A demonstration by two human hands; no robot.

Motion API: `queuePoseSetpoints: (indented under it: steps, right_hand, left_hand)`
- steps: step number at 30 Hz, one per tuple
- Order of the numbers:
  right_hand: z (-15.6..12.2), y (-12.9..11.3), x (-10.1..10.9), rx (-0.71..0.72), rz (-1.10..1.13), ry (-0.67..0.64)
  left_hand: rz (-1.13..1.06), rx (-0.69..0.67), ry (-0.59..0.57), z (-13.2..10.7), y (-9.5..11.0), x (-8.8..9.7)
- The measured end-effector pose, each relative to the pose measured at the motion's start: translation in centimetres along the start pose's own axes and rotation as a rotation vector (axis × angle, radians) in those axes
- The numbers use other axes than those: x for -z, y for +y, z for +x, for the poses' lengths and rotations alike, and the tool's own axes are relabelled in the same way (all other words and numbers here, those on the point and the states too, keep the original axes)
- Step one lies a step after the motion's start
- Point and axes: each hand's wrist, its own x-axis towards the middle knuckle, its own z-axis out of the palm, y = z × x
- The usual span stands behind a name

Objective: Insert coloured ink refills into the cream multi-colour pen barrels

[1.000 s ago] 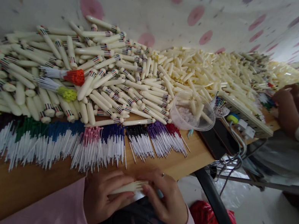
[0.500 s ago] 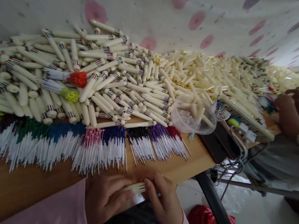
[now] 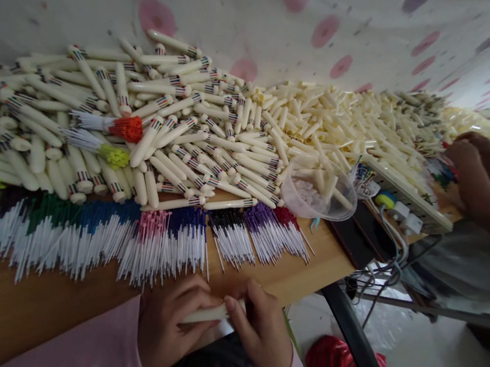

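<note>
Left hand (image 3: 173, 323) gripping smooth, rounded cream pen barrel (image 3: 205, 314); right hand (image 3: 260, 332) pinching its right end, at near edge of wooden surface (image 3: 286, 273). Slick plastic could slip if grip loosens. Thin, colour-topped white refills (image 3: 103, 247) farther left could scatter if sleeve (image 3: 99, 338) brushes them.

The barrel (image 3: 205, 314) in the fingers (image 3: 243, 324) looks smooth plastic; beyond them, the tabletop (image 3: 291, 271) looks wooden, the tub (image 3: 343, 212) glossy plastic.
</note>
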Motion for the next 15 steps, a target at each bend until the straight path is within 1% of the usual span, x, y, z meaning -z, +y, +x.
queuePoseSetpoints:
  steps: [2, 5, 7, 12, 15]
  right_hand:
    - [0.1, -0.1, -0.2, 0.021, 0.015, -0.006]
    - [0.0, -0.1, -0.5, 0.058, 0.028, 0.072]
    - [-0.1, 0.1, -0.7, 0.092, 0.031, 0.116]
    - [-0.5, 0.6, -1.0, 0.191, 0.04, 0.116]
    - [-0.6, 1.0, -1.2, 0.237, 0.035, 0.134]
  left_hand:
    - [0.002, 0.026, -0.035, 0.1, 0.0, 0.0]
    - [-0.016, 0.053, -0.112, 0.0, -0.1, 0.1]
    - [-0.058, 0.061, -0.144, 0.1, -0.1, 0.3]
    - [-0.153, 0.171, -0.235, 0.9, -0.3, 1.0]
    - [-0.201, 0.18, -0.288, 1.1, -0.4, 1.2]
